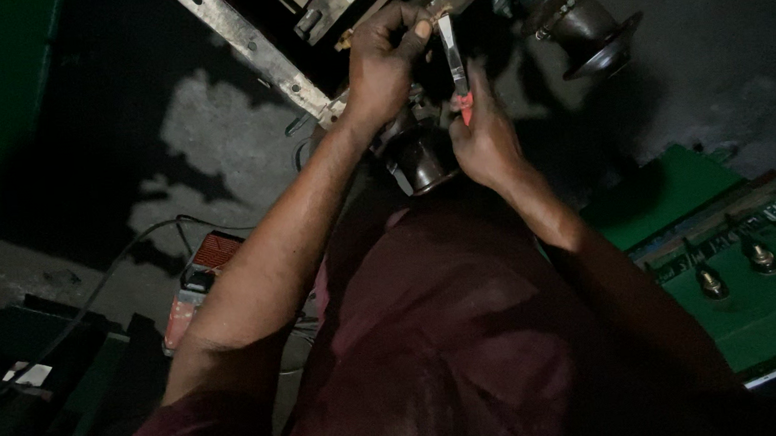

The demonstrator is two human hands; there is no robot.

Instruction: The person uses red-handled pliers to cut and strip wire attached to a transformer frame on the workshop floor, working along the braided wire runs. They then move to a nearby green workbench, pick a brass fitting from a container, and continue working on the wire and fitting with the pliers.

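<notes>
A slim metal tool [453, 54] with a red handle is gripped at its lower end by the closed right hand [485, 136], while its upper tip is pinched by the curled left hand [385, 61] against a rusty metal frame [255, 48], above a dark round housing [422, 155]

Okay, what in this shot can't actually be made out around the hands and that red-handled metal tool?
- Head view: the tip of the red-handled metal tool is hidden behind the left hand.
- Head view: the part being gripped is hidden by the left hand's fingers.
- Head view: the dark round metal cup is half hidden by the right hand and shadow.
- Head view: the grey metal frame bar is cut off by the top edge.
</notes>
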